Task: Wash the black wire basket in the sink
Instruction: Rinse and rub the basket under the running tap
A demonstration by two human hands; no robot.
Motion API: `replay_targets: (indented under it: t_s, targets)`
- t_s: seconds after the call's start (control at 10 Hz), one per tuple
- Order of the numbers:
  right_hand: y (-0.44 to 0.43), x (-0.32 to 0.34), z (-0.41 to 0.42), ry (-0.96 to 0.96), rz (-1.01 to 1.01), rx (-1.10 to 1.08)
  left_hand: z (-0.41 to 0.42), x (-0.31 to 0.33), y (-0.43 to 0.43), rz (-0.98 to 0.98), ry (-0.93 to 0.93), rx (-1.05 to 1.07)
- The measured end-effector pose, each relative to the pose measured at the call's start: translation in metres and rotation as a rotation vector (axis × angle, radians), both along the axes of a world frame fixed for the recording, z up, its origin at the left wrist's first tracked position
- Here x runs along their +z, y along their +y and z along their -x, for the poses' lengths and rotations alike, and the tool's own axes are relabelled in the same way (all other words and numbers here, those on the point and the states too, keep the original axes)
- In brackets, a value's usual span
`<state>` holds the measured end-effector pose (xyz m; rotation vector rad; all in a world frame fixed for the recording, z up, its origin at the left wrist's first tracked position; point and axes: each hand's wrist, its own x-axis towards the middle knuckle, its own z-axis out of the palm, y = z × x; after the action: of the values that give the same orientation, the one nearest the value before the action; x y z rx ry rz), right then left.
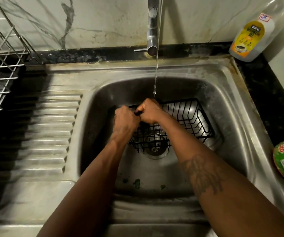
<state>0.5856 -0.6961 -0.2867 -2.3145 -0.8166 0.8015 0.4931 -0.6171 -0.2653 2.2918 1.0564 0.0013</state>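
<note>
1. Black wire basket (pixel 190 117) sits in sink (pixel 226 106), partly over the drain (pixel 154 152)
2. My left hand (pixel 125 121) and right hand (pixel 149 111) both grip its left rim, fingers curled
3. Water stream (pixel 155 82) falls just beside right hand

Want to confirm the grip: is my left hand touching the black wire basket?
Touching. The head view shows the left hand with its fingers curled round the rim at the left end of the black wire basket.

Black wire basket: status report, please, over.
Left hand and right hand grip the rim of the black wire basket. Basket in the sink, over the drain; tap water falls at right hand. Nothing blocks it.
</note>
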Motion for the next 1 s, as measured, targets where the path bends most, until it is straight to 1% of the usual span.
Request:
replay_targets:
  t_s: [0.1,0.2,0.3,0.4,0.5,0.6,0.7,0.8,0.9,1.0]
  targets:
    - [-0.025,-0.003,-0.008,0.093,-0.021,0.007,0.003,0.001,0.002,0.004,-0.003,0.010]
    - [-0.076,-0.014,-0.045,0.073,0.076,-0.236,0.007,0.000,0.004,-0.032,-0.005,0.023]
    - [-0.091,-0.017,-0.054,-0.024,0.161,-0.414,0.008,-0.001,0.005,-0.048,0.001,0.026]
    - [-0.060,-0.016,-0.033,-0.124,0.160,-0.221,0.010,-0.005,0.012,-0.091,0.042,0.009]
    - [-0.023,-0.011,-0.003,-0.055,0.056,-0.001,0.013,-0.005,0.018,-0.145,0.081,-0.015]
    - [-0.002,-0.004,-0.001,0.185,-0.079,-0.041,0.021,-0.002,0.029,-0.173,0.063,0.005]
    - [-0.020,-0.003,-0.017,0.289,-0.057,-0.195,0.024,-0.001,0.031,-0.136,0.020,0.028]
    - [-0.057,0.002,-0.038,0.291,0.072,-0.427,0.022,-0.003,0.028,-0.099,0.011,0.008]
    - [-0.050,-0.003,-0.032,0.213,0.050,-0.433,0.019,-0.007,0.023,-0.102,0.004,-0.012]
    - [-0.019,-0.004,-0.011,0.148,-0.021,-0.186,0.018,-0.008,0.021,-0.104,0.005,-0.028]
